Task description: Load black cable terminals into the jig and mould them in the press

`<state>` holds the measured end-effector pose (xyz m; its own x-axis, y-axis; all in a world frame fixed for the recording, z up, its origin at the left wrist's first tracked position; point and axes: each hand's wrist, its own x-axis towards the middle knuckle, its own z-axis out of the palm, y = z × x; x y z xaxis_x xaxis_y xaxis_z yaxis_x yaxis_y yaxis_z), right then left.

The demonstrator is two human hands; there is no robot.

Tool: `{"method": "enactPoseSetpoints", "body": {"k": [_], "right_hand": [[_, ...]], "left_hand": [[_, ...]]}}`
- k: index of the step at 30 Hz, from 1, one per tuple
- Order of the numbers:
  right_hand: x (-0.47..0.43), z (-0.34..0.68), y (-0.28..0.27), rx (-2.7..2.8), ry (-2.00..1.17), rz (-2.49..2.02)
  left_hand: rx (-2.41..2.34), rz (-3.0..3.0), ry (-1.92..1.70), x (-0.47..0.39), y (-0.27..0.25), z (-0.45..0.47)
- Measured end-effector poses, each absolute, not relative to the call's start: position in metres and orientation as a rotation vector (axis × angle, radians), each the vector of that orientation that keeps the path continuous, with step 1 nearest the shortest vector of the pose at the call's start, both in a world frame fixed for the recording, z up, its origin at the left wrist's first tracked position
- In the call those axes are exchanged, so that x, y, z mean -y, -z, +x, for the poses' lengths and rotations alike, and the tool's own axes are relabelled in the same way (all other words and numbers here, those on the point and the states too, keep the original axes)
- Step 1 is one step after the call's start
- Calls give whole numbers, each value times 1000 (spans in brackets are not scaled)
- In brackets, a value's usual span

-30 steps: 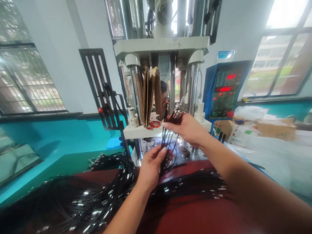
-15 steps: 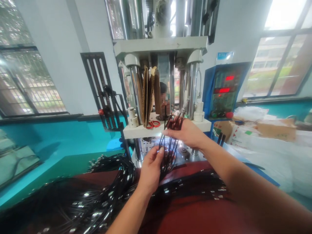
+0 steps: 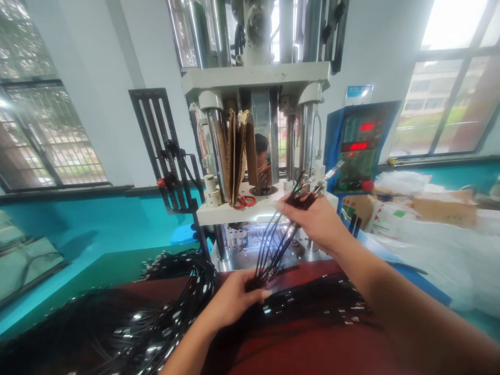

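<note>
Cable bundle [image 3: 280, 253] is located at the center of the scene, between the two hands and in front of the press [image 3: 258, 76]. Right hand [image 3: 318, 221]: thumb and fingers are closed around the upper part of the bundle; the metal-tipped ends project beyond the grip toward the far right. Left hand [image 3: 234, 298]: fingers are curled around the lower part of the bundle, low over the red-brown table [image 3: 312, 346]. Between the hands, the black strands fan out slightly and slope from upper right to lower left.

A large cable pile [image 3: 156, 323] lies on the near left of the table. Further loose cables [image 3: 312, 298] lie to the right of the left hand, beneath the held bundle. On the lower plate [image 3: 219, 214] of the press, red-handled scissors [image 3: 250, 197] lie at the foot of upright cardboard pieces [image 3: 233, 161]. A blue control box [image 3: 361, 166] with lit red displays is mounted at the far right, behind white plastic bags [image 3: 422, 255].
</note>
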<state>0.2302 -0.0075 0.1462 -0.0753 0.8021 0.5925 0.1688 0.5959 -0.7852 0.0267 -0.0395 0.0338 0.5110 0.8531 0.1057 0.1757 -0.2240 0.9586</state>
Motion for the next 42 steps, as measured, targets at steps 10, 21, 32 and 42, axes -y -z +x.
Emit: {"method": "enactPoseSetpoints", "body": {"k": [10, 21, 32, 42], "right_hand": [[12, 271, -63, 1117, -1394, -956], [40, 273, -21, 1312, -1630, -944], [37, 273, 3, 1066, -1601, -1008], [52, 249, 4, 1601, -1441, -994]], "left_hand": [[-724, 1450, -240, 61, -71, -3], [-762, 1088, -702, 68, -1, 120], [-803, 1277, -341, 79, -5, 85], [-594, 857, -519, 85, 23, 105]]}}
